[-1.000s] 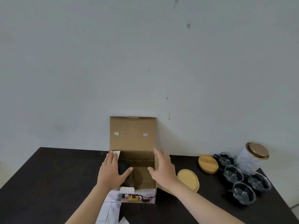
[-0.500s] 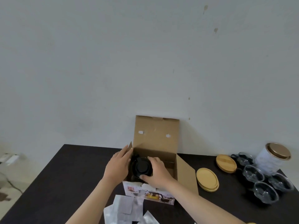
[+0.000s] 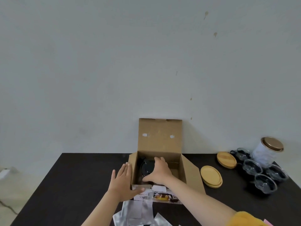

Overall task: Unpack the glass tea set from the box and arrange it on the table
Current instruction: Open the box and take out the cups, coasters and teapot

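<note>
Fingers (image 3: 158, 160) of the right hand (image 3: 157, 172) curl down over a dark round thing in the box (image 3: 183, 168), with the thumb reaching under its near side, so the hand looks to be gripping it, though how firmly I cannot tell. That dark round thing is, I judge, the teapot (image 3: 146, 168), seen from above; it sits low in the left half of the box, directly under the right palm and slightly to its left. Outside the box, the left hand (image 3: 123, 181) lies flat with its fingers straight against the left wall, holding nothing, the thumb stretched along the near edge. The right hand is plainly the nearer one to the teapot, and the way out is straight up past the box walls; the left hand seems placed to keep the box from rising with it. The lid of the box stands upright toward the table's (image 3: 73, 176) far edge. Loose white wrappers (image 3: 138, 211) lie at the near edge in front of the box. Toward the right edge rest two stacks of wooden coasters (image 3: 211, 176), and beyond them four glass cups (image 3: 251, 166) grouped close together, with a white tin (image 3: 267, 152) at the far right corner.
</note>
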The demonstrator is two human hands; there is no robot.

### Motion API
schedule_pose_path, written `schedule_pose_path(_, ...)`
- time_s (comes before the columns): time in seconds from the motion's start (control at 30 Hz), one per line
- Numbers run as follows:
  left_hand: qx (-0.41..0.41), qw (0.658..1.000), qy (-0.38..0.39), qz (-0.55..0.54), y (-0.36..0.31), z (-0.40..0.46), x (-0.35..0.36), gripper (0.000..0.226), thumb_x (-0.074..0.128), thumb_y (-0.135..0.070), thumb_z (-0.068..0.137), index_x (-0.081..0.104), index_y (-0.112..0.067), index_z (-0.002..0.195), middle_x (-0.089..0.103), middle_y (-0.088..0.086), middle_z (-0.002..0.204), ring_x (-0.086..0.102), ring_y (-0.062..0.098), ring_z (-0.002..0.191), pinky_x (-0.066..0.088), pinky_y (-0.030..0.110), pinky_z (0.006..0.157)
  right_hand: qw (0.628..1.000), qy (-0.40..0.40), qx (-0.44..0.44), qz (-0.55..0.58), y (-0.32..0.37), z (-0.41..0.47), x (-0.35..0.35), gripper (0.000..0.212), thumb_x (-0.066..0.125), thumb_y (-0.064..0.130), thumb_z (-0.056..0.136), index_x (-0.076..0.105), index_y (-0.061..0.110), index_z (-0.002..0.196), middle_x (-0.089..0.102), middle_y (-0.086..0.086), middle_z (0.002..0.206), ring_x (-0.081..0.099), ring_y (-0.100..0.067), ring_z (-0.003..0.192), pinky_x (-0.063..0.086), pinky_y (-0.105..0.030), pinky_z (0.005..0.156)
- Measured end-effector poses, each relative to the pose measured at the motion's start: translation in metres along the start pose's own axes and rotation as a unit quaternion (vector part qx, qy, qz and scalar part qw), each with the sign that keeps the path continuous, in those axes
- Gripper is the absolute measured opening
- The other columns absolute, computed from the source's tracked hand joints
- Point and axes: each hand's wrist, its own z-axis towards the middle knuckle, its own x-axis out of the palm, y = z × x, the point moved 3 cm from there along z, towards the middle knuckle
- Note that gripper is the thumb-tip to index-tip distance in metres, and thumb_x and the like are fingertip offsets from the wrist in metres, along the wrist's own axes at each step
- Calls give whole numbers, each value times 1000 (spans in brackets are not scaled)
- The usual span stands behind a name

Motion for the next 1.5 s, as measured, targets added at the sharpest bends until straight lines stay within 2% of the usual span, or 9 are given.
schedule_pose_path(0.37, -18, 995, -84, -49, -2, -5, 2, 113, -6, -87, 61, -12, -19, 150, 4, 9, 160, 15, 26, 146, 1, 51, 116, 991, -60, -27, 119, -14, -49, -92, 112, 88, 38, 54, 29, 16, 147, 40, 1, 143, 43, -21, 129, 39, -35, 105)
schedule_pose_path(0.5, 5, 994, -110, 14, -9, -2, -1, 94, -5, -73, 68, 0, -30, 151, -3, 14, 159, 10, 35, 146, 3, 55, 116, 981, -108, -31, 157, -28, -73, -137, 59, 88, 19, 61, 52, 23, 109, 56, 14, 103, 54, -4, 92, 44, -16, 75)
schedule_pose_path(0.6, -3, 991, -121, 55, -15, 1, -2, 101, -6, -81, 70, 8, -25, 152, 1, 11, 160, -5, 34, 146, -13, 53, 109, 972, -158, -32, 169, -44, -79, -164, 49, 86, 10, 64, 53, 22, 98, 54, 19, 90, 53, -8, 86, 39, -13, 66)
schedule_pose_path(0.77, 3, 989, -123, 81, -22, 1, -4, 124, -20, -85, 52, 9, -19, 152, 7, 10, 160, -2, 30, 147, -14, 53, 109, 966, -213, 25, 146, -79, -74, -185, 68, 88, 14, 58, 53, 7, 116, 52, -1, 105, 49, -18, 97, 40, -29, 84)
schedule_pose_path(0.93, -10, 986, -118, 119, -12, 2, -10, 122, -24, -83, 53, 11, -20, 152, 9, 8, 160, 1, 28, 147, -42, 48, 88, 971, -208, 69, 94, -109, -56, -177, 93, 86, 29, 53, 43, 11, 133, 44, -7, 128, 51, -25, 113, 40, -29, 87)
schedule_pose_path(1.13, -48, 983, -119, 131, 13, -1, -16, 126, -30, -80, 49, 7, -17, 152, 8, 8, 160, 0, 25, 148, -11, 56, 112, 971, -191, 93, 106, -125, -33, -157, 103, 85, 42, 38, 48, 11, 130, 50, -7, 126, 56, -25, 110, 51, -42, 94)
schedule_pose_path(1.27, -78, 981, -137, 115, 34, -1, -12, 129, -29, -82, 50, 15, -16, 151, 17, 8, 158, 7, 26, 147, -6, 56, 113, 977, -171, 89, 97, -128, -8, -144, 93, 83, 40, 38, 53, 10, 120, 53, -8, 121, 57, -24, 104, 52, -37, 87)
schedule_pose_path(1.37, -94, 979, -139, 112, 46, -3, -14, 127, -25, -83, 53, 16, -15, 151, 20, 8, 157, 9, 26, 147, -5, 56, 113, 980, -152, 79, 96, -119, 3, -138, 64, 82, 35, 37, 57, 18, 94, 57, -10, 108, 61, -21, 88, 54, -32, 70)
schedule_pose_path(1.5, -119, 977, -123, 125, 55, -4, -17, 111, -10, -79, 62, 11, -17, 152, 15, 6, 159, 5, 24, 147, -5, 57, 113, 988, -131, 49, 69, -110, 17, -129, 62, 83, 31, 43, 52, 18, 95, 50, -9, 114, 57, -23, 92, 53, -33, 75)
